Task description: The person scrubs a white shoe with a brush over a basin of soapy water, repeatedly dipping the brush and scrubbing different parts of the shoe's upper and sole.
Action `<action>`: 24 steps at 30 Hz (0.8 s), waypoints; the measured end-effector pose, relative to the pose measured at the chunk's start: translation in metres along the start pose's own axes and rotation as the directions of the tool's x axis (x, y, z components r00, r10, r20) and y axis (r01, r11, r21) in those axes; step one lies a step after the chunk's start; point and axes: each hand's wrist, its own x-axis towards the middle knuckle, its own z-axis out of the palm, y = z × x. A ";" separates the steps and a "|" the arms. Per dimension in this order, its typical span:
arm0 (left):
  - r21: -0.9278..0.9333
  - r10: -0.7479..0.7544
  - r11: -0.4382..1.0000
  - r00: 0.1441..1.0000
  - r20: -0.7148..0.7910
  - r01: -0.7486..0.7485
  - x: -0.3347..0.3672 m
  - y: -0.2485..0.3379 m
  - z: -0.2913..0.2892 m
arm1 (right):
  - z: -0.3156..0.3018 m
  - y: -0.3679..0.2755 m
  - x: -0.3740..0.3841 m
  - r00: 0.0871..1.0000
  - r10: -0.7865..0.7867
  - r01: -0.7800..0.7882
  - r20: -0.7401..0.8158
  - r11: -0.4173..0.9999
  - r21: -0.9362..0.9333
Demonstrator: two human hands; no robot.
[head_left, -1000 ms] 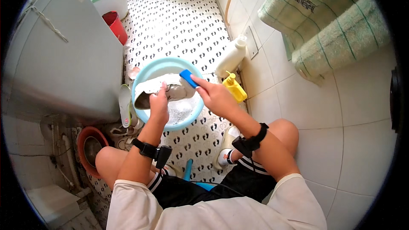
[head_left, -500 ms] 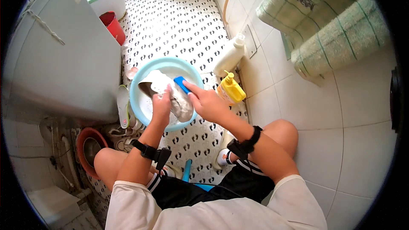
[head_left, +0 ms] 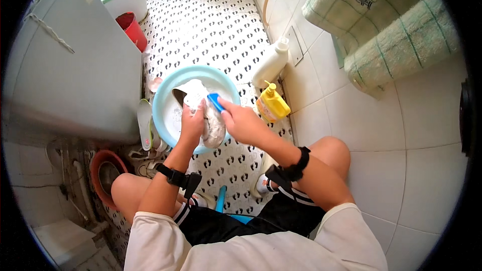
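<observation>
A white, foam-covered shoe (head_left: 213,126) is held over a light blue basin (head_left: 159,113) of soapy water. My left hand (head_left: 192,123) is closed around the shoe's near side, with its dark opening toward the upper left. In my right hand (head_left: 243,120) is a blue scrubbing brush (head_left: 216,102), gripped by its back and pressed against the shoe's right side. The bristles are hidden beneath the blue back. Black straps with small boxes circle both my forearms.
Right of the basin stand a yellow pump bottle (head_left: 272,103) and a tall cream bottle (head_left: 271,63) by the tiled wall. Insoles (head_left: 145,123) lean at its left, beside a grey appliance (head_left: 85,70). A reddish pot (head_left: 95,180) sits near my left knee; a towel (head_left: 401,45) hangs at right.
The shoe has turned more upright and shifted slightly right, its opening now narrower in view. The brush has moved a little down along its side, with my right hand.
</observation>
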 end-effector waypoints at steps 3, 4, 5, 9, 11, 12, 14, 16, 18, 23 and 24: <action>0.005 -0.027 1.000 0.997 0.067 0.027 -0.004 0.003 -0.004 | 0.005 -0.001 -0.002 0.999 -0.005 0.004 -0.050 1.000 -0.011; 0.054 -0.025 0.998 0.996 0.090 0.020 -0.006 0.001 0.000 | -0.002 -0.009 0.002 0.998 0.068 -0.068 -0.009 0.998 -0.008; 0.055 -0.031 0.998 0.995 0.095 0.026 -0.007 0.000 -0.001 | 0.002 -0.009 0.007 0.997 0.076 -0.076 -0.011 0.997 -0.006; 0.134 0.015 0.991 0.994 0.104 -0.029 -0.004 -0.001 0.001 | 0.015 0.006 0.007 0.982 0.102 -0.104 -0.156 0.994 -0.008; 0.120 0.011 0.993 0.997 0.074 -0.020 -0.002 0.003 -0.009 | 0.020 0.005 -0.004 0.995 0.000 0.005 -0.097 0.999 0.054; 0.163 0.029 0.985 0.991 0.130 -0.050 -0.008 0.009 -0.007 | 0.012 -0.004 -0.006 0.995 0.057 -0.051 -0.080 0.996 0.078; 0.179 0.030 0.982 0.986 0.165 -0.060 -0.014 0.010 0.000 | 0.007 0.001 0.009 0.989 0.086 -0.081 -0.116 0.996 0.049; 0.195 0.033 0.978 0.981 0.189 -0.070 -0.017 0.014 0.004 | 0.008 0.007 0.019 0.978 0.099 -0.092 -0.184 0.995 0.048; 0.190 0.024 0.980 0.983 0.181 -0.059 -0.015 0.012 -0.006 | 0.021 0.008 0.011 0.985 0.076 -0.066 -0.157 0.996 0.068; 0.254 0.015 0.965 0.980 0.197 -0.066 -0.019 0.014 -0.005 | 0.012 0.008 0.014 0.985 0.132 -0.129 -0.108 0.991 0.041; 0.256 0.036 0.962 0.972 0.233 -0.097 -0.019 0.012 -0.002 | 0.011 0.013 0.025 0.975 0.059 -0.057 -0.213 0.998 0.019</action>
